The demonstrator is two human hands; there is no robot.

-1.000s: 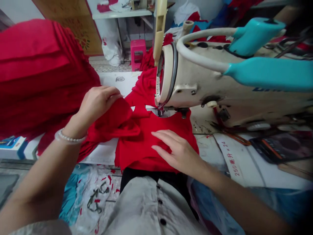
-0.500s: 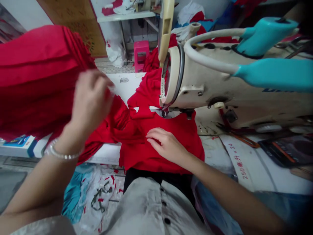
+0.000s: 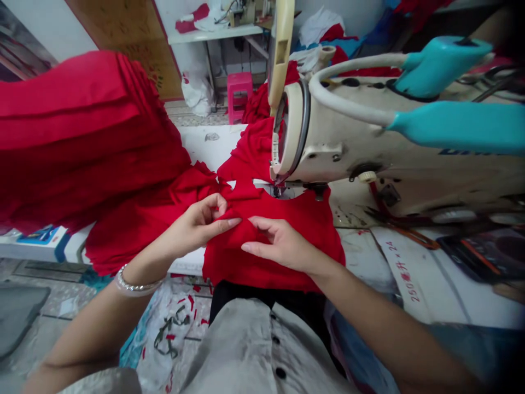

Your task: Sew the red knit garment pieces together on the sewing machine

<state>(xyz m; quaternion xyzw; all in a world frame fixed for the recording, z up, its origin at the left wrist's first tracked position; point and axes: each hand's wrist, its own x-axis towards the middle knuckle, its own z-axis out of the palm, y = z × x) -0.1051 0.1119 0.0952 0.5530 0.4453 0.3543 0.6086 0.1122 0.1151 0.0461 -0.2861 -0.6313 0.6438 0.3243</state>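
Observation:
My left hand (image 3: 200, 224), with a bracelet at the wrist, pinches a fold of red fabric (image 3: 303, 224) between thumb and fingers. Close beside it, my right hand (image 3: 283, 243) is at the same fabric, thumb and fingers apart, facing the pinched fold. The red fabric lies across the table in front of me and reaches under the needle area of the sewing machine (image 3: 320, 148). More red cloth (image 3: 139, 219) spreads to the left of my left hand.
A tall stack of red cloth pieces (image 3: 82, 131) stands at the left. Orange-handled snips (image 3: 418, 235) and a dark device (image 3: 492, 251) lie right of the machine. Beyond the table are a pink stool (image 3: 240, 90) and another worktable (image 3: 217, 34). Scraps litter the floor.
My left hand has come down from beside the stack, moving right, and now pinches the red fabric. Red cloth is spread wider at the left. My right hand has barely moved; its fingers are more apart.

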